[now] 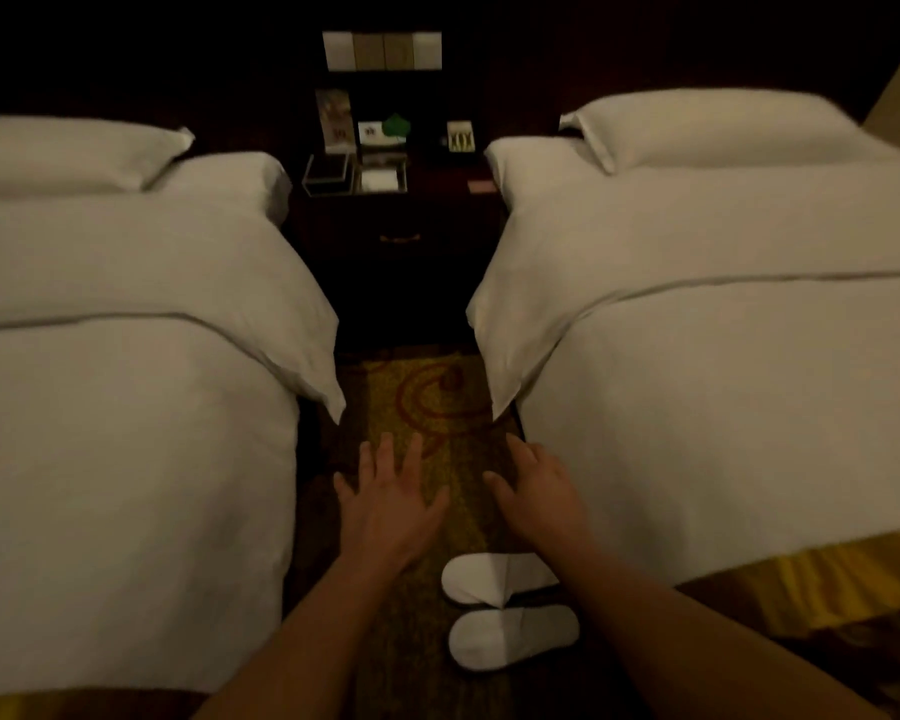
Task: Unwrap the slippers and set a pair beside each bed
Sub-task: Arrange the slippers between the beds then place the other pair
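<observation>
Filling the left side, left bed (126, 407): white duvet, near corner folded back toward the aisle, left pillow (63, 153) at the head.

Left hand (385, 506): palm down, fingers straight and spread apart, holding nothing. It is over the carpet (427, 397) in the aisle between the beds; cannot tell if it touches the carpet.

Nightstand (401, 226): dark, at the far end of the aisle between the two beds. Cards and small trays sit on top, too blurred to read. Switch panel (382, 50) is on the wall above it.

Slippers (505, 610): one white pair, no wrapper on them, side by side on the carpet just beside the right bed. Toes point toward the left bed, heels toward the right bed. Right forearm (619, 589) crosses over the heel end of the farther slipper.

Right hand (536, 496): palm down, fingers loosely apart, gripping nothing, beyond the slippers and close to the right bed's edge.

Right bed (723, 381): white duvet, corner folded back toward the aisle, right pillow (713, 127) at the head, yellow bed skirt (801, 579) along the near edge.
</observation>
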